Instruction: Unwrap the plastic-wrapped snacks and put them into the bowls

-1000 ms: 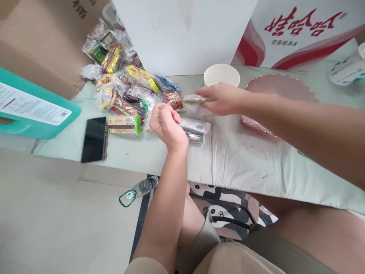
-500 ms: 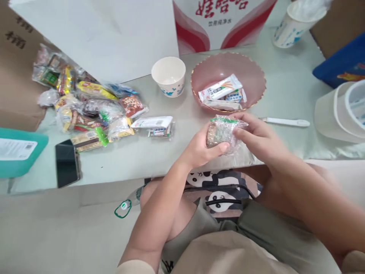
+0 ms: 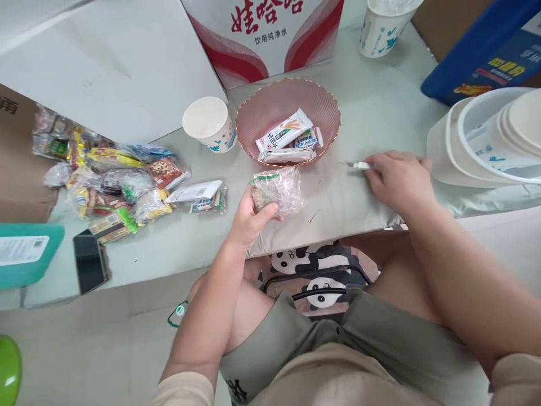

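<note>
My left hand [image 3: 250, 221] is closed on a clear, crinkled plastic snack packet [image 3: 276, 192] with a green strip, held just in front of the pink bowl; its contents are hard to make out. My right hand [image 3: 399, 180] lies palm down on the table, fingers curled over a slim white-handled tool [image 3: 362, 166]. Its narrow tip points left, and most of the handle is hidden under the hand. Inside the scalloped pink bowl [image 3: 327, 121] are several wrapped snack bars [image 3: 285, 131].
A paper cup [image 3: 207, 121] stands left of the bowl. Further left are a heap of wrapped snacks [image 3: 114, 175] and a phone [image 3: 89, 262]. White tubs [image 3: 448, 144] and a blue container [image 3: 473, 56] stand right. Boxes [image 3: 270, 62] line the back.
My right hand has let go of the packet and moved right, onto the white-handled tool. My left hand keeps the packet. The view has shifted to the right.
</note>
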Motion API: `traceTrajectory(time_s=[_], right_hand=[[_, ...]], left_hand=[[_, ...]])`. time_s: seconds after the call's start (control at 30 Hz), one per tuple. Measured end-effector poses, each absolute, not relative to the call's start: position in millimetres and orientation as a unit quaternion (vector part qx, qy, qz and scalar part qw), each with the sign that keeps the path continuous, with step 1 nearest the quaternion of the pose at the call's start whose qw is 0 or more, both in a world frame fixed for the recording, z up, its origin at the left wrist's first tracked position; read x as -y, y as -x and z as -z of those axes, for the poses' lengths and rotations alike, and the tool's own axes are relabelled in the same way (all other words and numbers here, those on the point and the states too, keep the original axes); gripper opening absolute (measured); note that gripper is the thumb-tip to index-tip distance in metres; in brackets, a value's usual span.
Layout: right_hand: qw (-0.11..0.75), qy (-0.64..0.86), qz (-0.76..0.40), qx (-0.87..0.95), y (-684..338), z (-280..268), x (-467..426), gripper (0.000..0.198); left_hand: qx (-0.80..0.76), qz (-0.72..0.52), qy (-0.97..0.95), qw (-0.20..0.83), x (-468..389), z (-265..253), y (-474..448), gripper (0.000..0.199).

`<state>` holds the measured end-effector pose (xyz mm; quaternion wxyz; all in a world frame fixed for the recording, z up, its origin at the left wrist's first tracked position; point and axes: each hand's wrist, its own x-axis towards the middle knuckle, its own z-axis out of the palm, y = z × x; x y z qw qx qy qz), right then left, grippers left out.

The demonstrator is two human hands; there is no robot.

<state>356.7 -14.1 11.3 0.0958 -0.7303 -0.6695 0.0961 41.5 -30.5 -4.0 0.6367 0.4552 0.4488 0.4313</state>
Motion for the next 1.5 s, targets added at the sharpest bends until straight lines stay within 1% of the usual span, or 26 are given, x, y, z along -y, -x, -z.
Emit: traceTrajectory(time_s=[0.07, 0.17, 0.23, 0.3, 0.37, 0.47, 0.57, 0.63, 0.73, 0.8, 0.87, 0.93, 1.0, 1.03, 1.1, 1.13, 1.17, 1.27, 1.33, 1.4, 1.5], right_hand=[[0.163, 0.697, -0.160, 0.679, -351, -19, 24, 0.032], [0.265, 0.594, -0.329, 0.684, -331, -30, 46, 0.037], [0.305, 0.517, -0.443, 0.666, -310, -35, 60, 0.045], [0.314, 0.471, -0.531, 0.630, -287, -39, 70, 0.050], [0.306, 0.463, -0.583, 0.593, -268, -42, 72, 0.053], [0.287, 0.478, -0.614, 0.559, -252, -43, 67, 0.052], [0.264, 0.484, -0.629, 0.548, -247, -42, 60, 0.049], [0.239, 0.489, -0.623, 0.563, -246, -41, 59, 0.048], [0.181, 0.504, -0.600, 0.594, -246, -41, 59, 0.049], [0.148, 0.512, -0.577, 0.619, -250, -40, 59, 0.049], [0.139, 0.520, -0.530, 0.655, -262, -38, 58, 0.048], [0.168, 0.551, -0.430, 0.695, -281, -34, 53, 0.044], [0.184, 0.616, -0.280, 0.713, -305, -28, 47, 0.037], [0.168, 0.657, -0.210, 0.704, -317, -25, 43, 0.034], [0.115, 0.730, -0.119, 0.663, -339, -21, 36, 0.028], [0.096, 0.755, -0.095, 0.642, -347, -20, 33, 0.028], [0.088, 0.769, -0.081, 0.628, -353, -20, 31, 0.028], [0.120, 0.779, -0.049, 0.614, -360, -22, 29, 0.028], [0.154, 0.764, -0.037, 0.625, -355, -23, 30, 0.028], [0.186, 0.739, -0.037, 0.647, -345, -24, 32, 0.028], [0.219, 0.670, -0.057, 0.707, -323, -22, 38, 0.030]], left_hand=[[-0.456, -0.463, -0.455, 0.608, 32, 7, -47, 0.056], [-0.450, -0.495, -0.459, 0.584, 37, 11, -54, 0.055], [-0.429, -0.498, -0.459, 0.598, 41, 13, -56, 0.057], [-0.404, -0.495, -0.457, 0.618, 44, 15, -57, 0.058], [-0.400, -0.489, -0.458, 0.626, 47, 17, -57, 0.056], [-0.412, -0.494, -0.459, 0.613, 51, 19, -59, 0.053], [-0.402, -0.510, -0.434, 0.624, 54, 14, -61, 0.058], [-0.403, -0.526, -0.402, 0.632, 54, 5, -60, 0.060], [-0.432, -0.549, -0.370, 0.613, 53, -12, -49, 0.055], [-0.464, -0.555, -0.368, 0.584, 51, -22, -39, 0.049], [-0.497, -0.570, -0.373, 0.538, 50, -25, -29, 0.046], [-0.518, -0.582, -0.380, 0.498, 51, -22, -22, 0.044], [-0.533, -0.566, -0.381, 0.500, 55, -14, -19, 0.046], [-0.542, -0.542, -0.381, 0.517, 59, -10, -19, 0.047], [-0.566, -0.468, -0.404, 0.546, 66, -4, -22, 0.048], [-0.580, -0.427, -0.437, 0.538, 69, -2, -25, 0.047], [-0.594, -0.390, -0.485, 0.510, 72, -2, -27, 0.045], [-0.604, -0.321, -0.638, 0.354, 73, -7, -35, 0.040], [-0.592, -0.286, -0.699, 0.281, 70, -12, -37, 0.044], [-0.582, -0.240, -0.732, 0.261, 65, -15, -38, 0.048], [-0.589, -0.204, -0.732, 0.274, 58, -15, -37, 0.042]])
